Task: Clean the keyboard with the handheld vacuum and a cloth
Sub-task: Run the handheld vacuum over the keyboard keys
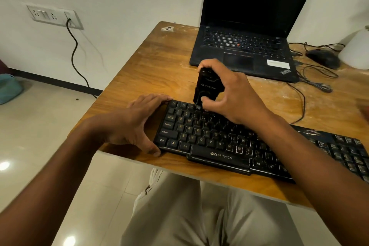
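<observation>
A black keyboard (217, 142) lies along the near edge of the wooden table (151, 70). My right hand (233, 96) grips a small black handheld vacuum (205, 88), held upright with its nozzle down on the top key rows near the keyboard's left end. My left hand (137, 124) sits at the keyboard's left edge, fingers on the far corner and thumb against the near corner, bracing it. No cloth is in view.
An open black laptop (245, 46) with a dark screen stands behind the keyboard. A black mouse (322, 58) and loose cables (311, 80) lie at the right. A white object (357, 50) sits far right. A wall socket (54, 16) with a cord is at the left.
</observation>
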`<state>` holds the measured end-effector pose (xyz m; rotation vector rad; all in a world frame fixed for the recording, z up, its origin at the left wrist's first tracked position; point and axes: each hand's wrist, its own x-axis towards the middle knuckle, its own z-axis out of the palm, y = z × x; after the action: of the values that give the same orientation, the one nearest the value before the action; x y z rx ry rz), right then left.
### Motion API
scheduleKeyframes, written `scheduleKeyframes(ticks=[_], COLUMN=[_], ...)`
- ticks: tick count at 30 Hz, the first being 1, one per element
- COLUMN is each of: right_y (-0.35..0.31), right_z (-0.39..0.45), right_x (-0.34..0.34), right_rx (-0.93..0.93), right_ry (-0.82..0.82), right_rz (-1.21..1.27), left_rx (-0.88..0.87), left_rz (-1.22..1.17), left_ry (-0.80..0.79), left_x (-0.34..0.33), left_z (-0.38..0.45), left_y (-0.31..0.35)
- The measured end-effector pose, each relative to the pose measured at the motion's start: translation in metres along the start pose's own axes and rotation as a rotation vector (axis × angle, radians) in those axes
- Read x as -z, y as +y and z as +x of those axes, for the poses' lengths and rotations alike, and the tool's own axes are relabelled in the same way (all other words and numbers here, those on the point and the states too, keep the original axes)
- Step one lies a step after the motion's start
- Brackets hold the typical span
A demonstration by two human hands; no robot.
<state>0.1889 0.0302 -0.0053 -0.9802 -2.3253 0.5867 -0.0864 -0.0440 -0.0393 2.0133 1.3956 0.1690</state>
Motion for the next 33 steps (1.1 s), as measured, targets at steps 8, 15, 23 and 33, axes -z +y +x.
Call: scheduleKeyframes(ticks=[8,15,23,33], right_y=[-0.048,-0.017,-0.066,-0.016], right_z=[-0.046,0.0,-0.031,0.03], right_x=[-0.008,-0.011,-0.031,-0.035], right_rx=[0.086,0.009,0.185,0.083], right_ry=[-0.199,-0.024,-0.118,0.051], right_rz=[0.272,0.076,0.22,0.026], left_rx=[0.011,0.008,0.035,0.034], left_rz=[0.038,0.014,0.052,0.029], left_ry=[0.008,0.006,0.015,0.007], left_x=[0.0,0.0,0.001,0.002], left_z=[-0.001,-0.002,-0.003,-0.003], left_y=[0.001,0.003,0.005,0.009])
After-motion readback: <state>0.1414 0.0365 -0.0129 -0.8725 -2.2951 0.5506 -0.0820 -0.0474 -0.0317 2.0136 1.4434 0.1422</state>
